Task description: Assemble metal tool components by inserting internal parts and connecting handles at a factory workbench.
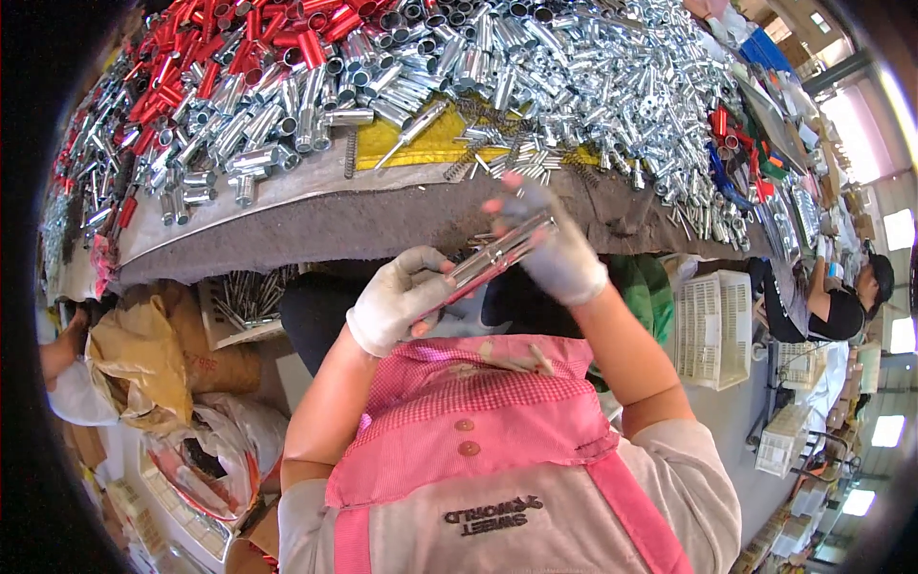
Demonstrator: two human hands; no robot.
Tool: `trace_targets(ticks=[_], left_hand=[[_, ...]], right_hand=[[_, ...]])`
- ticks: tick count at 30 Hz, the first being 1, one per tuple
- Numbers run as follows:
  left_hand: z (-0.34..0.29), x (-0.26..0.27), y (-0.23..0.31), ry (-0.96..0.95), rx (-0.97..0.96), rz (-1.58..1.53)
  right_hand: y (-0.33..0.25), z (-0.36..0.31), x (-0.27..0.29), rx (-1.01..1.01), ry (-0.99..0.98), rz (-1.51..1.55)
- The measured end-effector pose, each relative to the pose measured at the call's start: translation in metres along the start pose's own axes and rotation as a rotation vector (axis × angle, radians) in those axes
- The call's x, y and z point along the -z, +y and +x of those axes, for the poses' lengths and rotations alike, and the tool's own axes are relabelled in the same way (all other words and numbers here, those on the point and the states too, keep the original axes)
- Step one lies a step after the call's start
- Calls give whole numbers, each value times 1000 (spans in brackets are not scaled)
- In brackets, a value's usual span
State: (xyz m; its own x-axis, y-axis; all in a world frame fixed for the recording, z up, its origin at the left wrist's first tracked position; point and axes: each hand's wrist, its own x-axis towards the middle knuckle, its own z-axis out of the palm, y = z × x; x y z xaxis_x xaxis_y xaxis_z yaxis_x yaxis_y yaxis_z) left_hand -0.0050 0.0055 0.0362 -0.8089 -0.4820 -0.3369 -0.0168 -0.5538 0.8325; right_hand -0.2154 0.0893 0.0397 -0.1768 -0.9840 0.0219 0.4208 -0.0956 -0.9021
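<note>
My left hand (pixel 402 298), in a white glove with bare fingertips, is closed around the lower end of a slim shiny metal tube assembly (pixel 495 256) with a red side. The piece slants up to the right, in front of the table edge. Its upper end meets my gloved right hand (pixel 557 247), which is smeared by motion; its fingertips point up and left, and their grip is unclear. Beyond my hands lie a silver rod-like piece (pixel 411 134), several coil springs (pixel 497 117) and small pins (pixel 540 163) on a yellow sheet (pixel 382 143).
Heaps of silver tubes (pixel 478 62) and red tubes (pixel 306 48) cover the table's far side. A brown cloth (pixel 316 230) covers its near edge. Below stand a crate of metal rods (pixel 251 297), brown sacks (pixel 143 359) and a white crate (pixel 715 325). Another person (pixel 832 301) sits at far right.
</note>
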Motion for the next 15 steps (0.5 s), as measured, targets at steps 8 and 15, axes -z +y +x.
trace_targets(ticks=[8,15], left_hand=[[5,-4,4,-243,131,-25],[6,-14,-1,-170,151,-40]], right_hand=[[-32,7,-11,-343,-58,-635],[-16,5,-18,-519,-13,-554]])
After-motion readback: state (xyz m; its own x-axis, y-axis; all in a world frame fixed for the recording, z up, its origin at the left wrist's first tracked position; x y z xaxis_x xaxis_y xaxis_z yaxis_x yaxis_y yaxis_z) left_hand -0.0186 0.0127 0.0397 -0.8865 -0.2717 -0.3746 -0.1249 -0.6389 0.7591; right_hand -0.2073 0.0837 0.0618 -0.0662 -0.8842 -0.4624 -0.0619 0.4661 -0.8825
